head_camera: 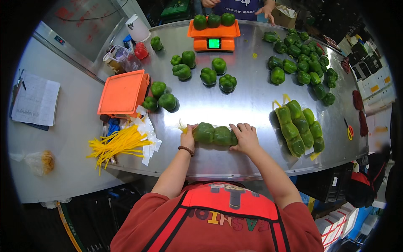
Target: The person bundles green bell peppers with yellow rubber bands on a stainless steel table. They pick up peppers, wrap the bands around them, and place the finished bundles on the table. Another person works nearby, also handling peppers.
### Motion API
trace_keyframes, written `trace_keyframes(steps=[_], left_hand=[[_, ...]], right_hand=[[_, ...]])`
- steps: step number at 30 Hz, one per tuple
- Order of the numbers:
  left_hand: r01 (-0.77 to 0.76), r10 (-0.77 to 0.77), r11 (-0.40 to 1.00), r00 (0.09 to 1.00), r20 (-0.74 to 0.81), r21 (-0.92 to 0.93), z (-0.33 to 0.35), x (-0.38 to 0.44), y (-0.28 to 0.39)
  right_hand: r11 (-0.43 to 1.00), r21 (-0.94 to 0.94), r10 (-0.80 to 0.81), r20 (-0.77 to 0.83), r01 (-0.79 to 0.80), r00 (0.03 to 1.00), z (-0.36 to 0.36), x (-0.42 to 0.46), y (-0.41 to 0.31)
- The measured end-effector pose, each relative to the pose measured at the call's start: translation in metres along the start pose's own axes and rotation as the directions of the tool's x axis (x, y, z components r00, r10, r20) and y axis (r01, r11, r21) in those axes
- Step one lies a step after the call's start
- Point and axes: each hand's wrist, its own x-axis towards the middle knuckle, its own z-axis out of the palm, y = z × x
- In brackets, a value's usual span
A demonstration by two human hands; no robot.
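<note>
Three green bell peppers (pixel 222 136) lie in a row inside a yellow mesh net sleeve, flat on the steel table near its front edge. My left hand (pixel 188 137) grips the left end of the sleeve, where bunched yellow netting (pixel 181 126) sticks out past the fingers. Around the rightmost pepper my right hand (pixel 245 137) is curled, covering part of it. To the right lie several filled net sleeves of peppers (pixel 299 129), side by side. Left of my hands is a bundle of yellow net sleeves (pixel 122 143) with white tags (pixel 152 138).
An orange scale (pixel 214 41) with three peppers on it stands at the far edge, before a person in an apron (pixel 237 9). Loose peppers (pixel 302 60) heap at the right; others (pixel 208 76) sit mid-table. Scissors (pixel 349 129) lie right, an orange bin (pixel 122 93) left.
</note>
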Motion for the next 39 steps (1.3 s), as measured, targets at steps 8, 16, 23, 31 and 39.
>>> trace_keyframes(steps=[8, 16, 23, 31, 39], left_hand=[[0.067, -0.034, 0.989, 0.969, 0.246, -0.130, 0.040, -0.027, 0.051], [-0.387, 0.165, 0.894, 0.755, 0.634, 0.228, 0.061, -0.062, 0.113], [-0.074, 0.107, 0.993, 0.870, 0.482, -0.087, 0.088, -0.082, 0.127], [-0.046, 0.216, 0.958, 0.765, 0.607, -0.282, 0.092, -0.075, 0.154], [0.283, -0.405, 0.737, 0.912, -0.066, -0.614, 0.049, 0.007, 0.016]], right_hand=[[0.799, 0.581, -0.048, -0.196, 0.155, 0.979, -0.011, 0.015, -0.049], [0.650, 0.742, -0.085, -0.142, 0.163, 0.986, -0.026, -0.002, -0.051], [0.495, 0.848, -0.095, -0.167, 0.192, 0.981, -0.033, -0.010, -0.050], [0.732, 0.629, -0.022, -0.362, 0.262, 0.932, -0.044, -0.012, -0.057], [0.999, 0.019, -0.044, -0.157, 0.047, 0.987, 0.003, 0.007, -0.029]])
